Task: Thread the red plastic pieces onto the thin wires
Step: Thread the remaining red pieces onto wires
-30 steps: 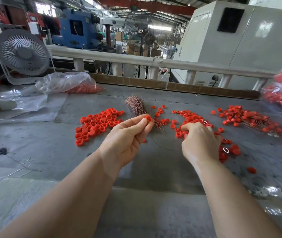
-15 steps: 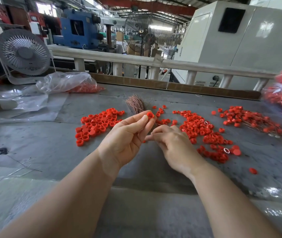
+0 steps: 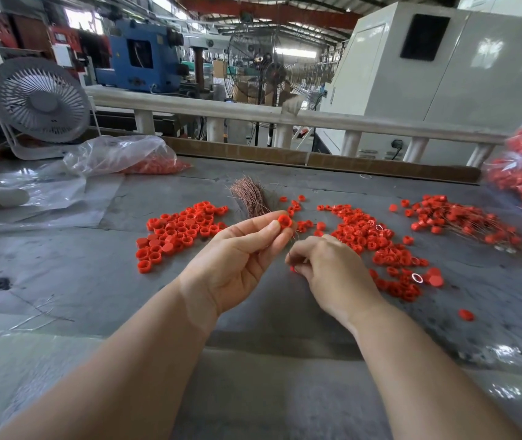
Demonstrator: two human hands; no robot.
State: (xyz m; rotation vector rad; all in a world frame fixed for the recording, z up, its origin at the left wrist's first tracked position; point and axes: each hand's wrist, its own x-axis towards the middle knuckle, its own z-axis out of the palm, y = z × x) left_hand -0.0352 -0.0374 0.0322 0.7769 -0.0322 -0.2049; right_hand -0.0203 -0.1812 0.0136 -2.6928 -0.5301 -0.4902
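Red piece [image 3: 284,222] at left hand [image 3: 240,255] fingertips

1. Both forearms were bare to the frame's lower edge, with no sleeve showing.
2. The left hand [image 3: 237,258] wore no glove, ring or watch.
3. The right hand [image 3: 332,274] was likewise bare, its wrist unadorned.

Counter [image 3: 94,281]: grey, with a dark smear near its left edge. Loose plastic pieces [image 3: 180,230]: bright red-orange throughout. Wire bundle [image 3: 250,196]: coppery pink-brown. Desk fan [image 3: 40,100]: pale grey grille. Background machine [image 3: 139,55]: blue. Cabinet [image 3: 428,81]: off-white with a black panel. Railing [image 3: 253,114]: cream.
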